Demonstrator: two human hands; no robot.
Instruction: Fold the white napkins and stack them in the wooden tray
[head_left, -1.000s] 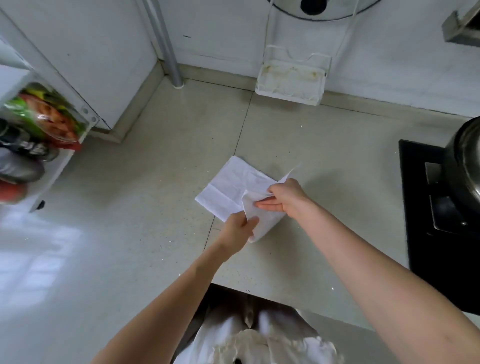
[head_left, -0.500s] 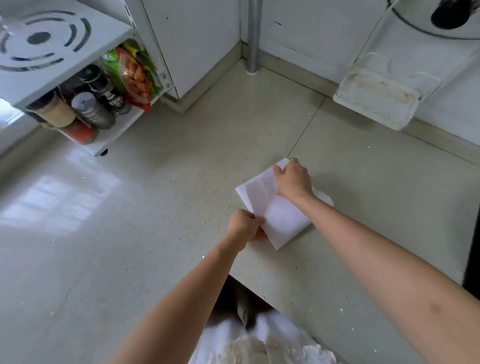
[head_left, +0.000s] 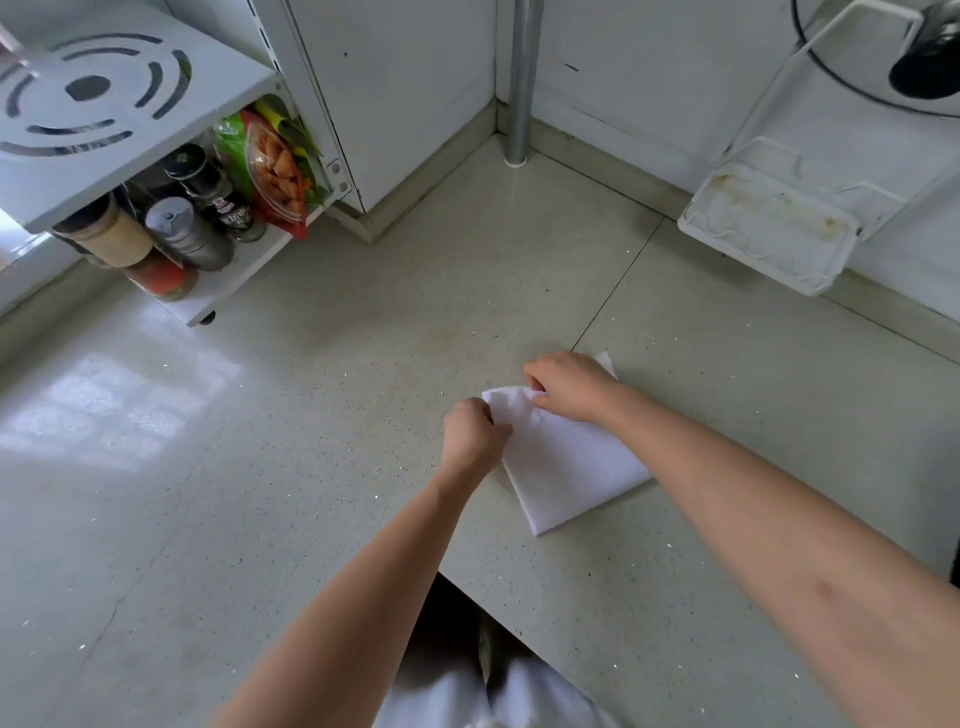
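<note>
Currently, head view: we pinch the folded white napkin (head_left: 569, 467), lying on the countertop (head_left: 363, 395), with left hand (head_left: 474, 435) and right hand (head_left: 570, 385), fingers curled on its far edge; stacking remains, and no wooden tray is visible.

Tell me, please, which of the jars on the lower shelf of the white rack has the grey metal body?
The grey metal shaker, second from the left, between the tan-bodied jar and the dark-labelled bottle.

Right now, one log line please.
left hand: pinching napkin edge | right hand: gripping far corner | napkin: folded, on countertop | tray: unseen
</note>
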